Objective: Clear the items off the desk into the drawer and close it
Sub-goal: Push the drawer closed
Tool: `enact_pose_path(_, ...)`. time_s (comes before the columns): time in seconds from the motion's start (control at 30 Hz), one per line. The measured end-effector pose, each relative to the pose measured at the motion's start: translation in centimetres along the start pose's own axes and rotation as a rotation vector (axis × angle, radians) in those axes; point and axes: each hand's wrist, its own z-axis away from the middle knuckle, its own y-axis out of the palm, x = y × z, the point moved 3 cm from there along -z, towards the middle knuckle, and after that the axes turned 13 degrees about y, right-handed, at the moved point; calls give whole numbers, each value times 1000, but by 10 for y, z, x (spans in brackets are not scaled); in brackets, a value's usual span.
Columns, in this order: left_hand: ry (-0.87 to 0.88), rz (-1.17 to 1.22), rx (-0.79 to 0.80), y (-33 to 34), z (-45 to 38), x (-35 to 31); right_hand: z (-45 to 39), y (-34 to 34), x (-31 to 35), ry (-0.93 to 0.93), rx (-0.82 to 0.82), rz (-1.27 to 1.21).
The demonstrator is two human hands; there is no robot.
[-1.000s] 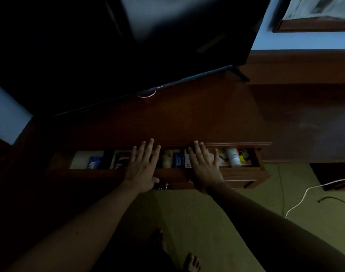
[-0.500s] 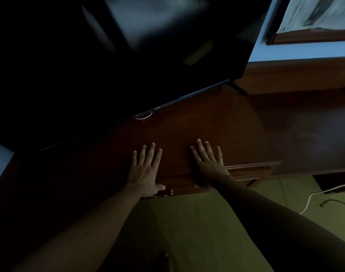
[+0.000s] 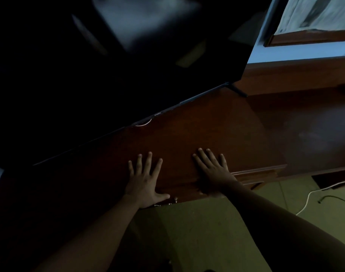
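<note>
Green floor [image 3: 207, 232] nearest, white cable [image 3: 305, 199] at right. Left hand [image 3: 144, 181] and right hand [image 3: 212, 173] lie flat, fingers spread, on the desk [image 3: 197, 130] edge above the drawer [image 3: 254, 176], pushed in. Beyond, dark television [image 3: 109, 65]; framed picture [image 3: 314, 20] cut off. Dim light hides detail.

desk [image 3: 197, 134] front open | television [image 3: 109, 65] blocks rear; overhangs left

desk [image 3: 197, 134] polished reddish wood; tv screen [image 3: 109, 55] glossy, probably glass.
</note>
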Motion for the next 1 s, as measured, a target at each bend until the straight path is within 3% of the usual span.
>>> enact_pose_path(0.43, -9, -18, -112, 9, -3, 1, 4, 2, 4, 30, -108, -6)
enact_pose_path(1.0, -33, -26, -74, 5, -3, 1, 3, -1, 4, 30, -71, -26)
